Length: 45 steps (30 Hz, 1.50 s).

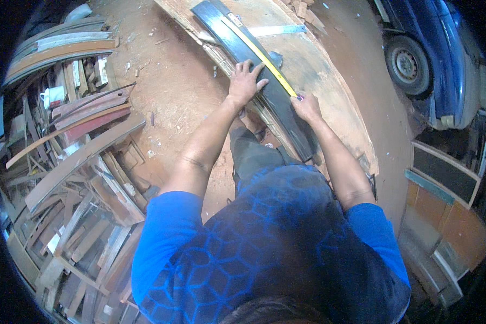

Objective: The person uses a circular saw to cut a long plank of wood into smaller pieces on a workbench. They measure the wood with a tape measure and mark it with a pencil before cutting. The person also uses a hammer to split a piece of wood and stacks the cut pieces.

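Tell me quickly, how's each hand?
Left hand: open, resting on the long dark flat board.
Right hand: closed, holding the long yellow tape measure strip.

Hands [245,85] at dark board [282,105]; yellow tape [262,55] atop.

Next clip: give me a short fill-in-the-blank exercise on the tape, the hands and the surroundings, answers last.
1. The tape along the dark board is coloured ____.
2. The hand holding the tape's end nearer the body is the ____ one; the other hand rests on the board.
3. The large scrap pile fills the picture's ____ side.
4. The blue vehicle stands toward the upper ____.
Missing: yellow; right; left; right.
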### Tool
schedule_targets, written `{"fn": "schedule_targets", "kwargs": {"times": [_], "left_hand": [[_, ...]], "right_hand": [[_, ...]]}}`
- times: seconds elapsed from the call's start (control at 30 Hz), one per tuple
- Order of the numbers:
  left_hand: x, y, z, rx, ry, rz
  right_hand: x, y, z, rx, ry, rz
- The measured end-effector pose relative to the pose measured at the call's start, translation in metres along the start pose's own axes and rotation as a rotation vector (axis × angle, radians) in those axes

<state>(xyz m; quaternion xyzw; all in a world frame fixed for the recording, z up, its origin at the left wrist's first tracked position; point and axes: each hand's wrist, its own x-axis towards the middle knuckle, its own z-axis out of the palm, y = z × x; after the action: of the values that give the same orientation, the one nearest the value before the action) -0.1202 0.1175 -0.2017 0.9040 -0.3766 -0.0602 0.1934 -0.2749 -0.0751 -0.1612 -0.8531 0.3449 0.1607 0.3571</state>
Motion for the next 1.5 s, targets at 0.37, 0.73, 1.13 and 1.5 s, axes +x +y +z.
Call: {"fn": "schedule_targets", "kwargs": {"times": [0.37, 0.73, 1.13, 1.5], "left_hand": [[-0.001, 0.012, -0.001, 0.048, -0.031, -0.060], [0.001, 0.014, 0.004, 0.040, -0.043, -0.057], [-0.003, 0.007, 0.006, 0.053, -0.031, -0.032], [-0.001, 0.006, 0.005, 0.061, -0.015, -0.003]], "right_hand": [[0.069, -0.081, -0.011, -0.054, -0.076, 0.008], [0.096, -0.073, 0.013, 0.003, 0.029, 0.050], [-0.002, -0.017, 0.008, 0.023, 0.006, -0.053], [-0.012, -0.006, 0.017, -0.002, 0.044, -0.026]]}}
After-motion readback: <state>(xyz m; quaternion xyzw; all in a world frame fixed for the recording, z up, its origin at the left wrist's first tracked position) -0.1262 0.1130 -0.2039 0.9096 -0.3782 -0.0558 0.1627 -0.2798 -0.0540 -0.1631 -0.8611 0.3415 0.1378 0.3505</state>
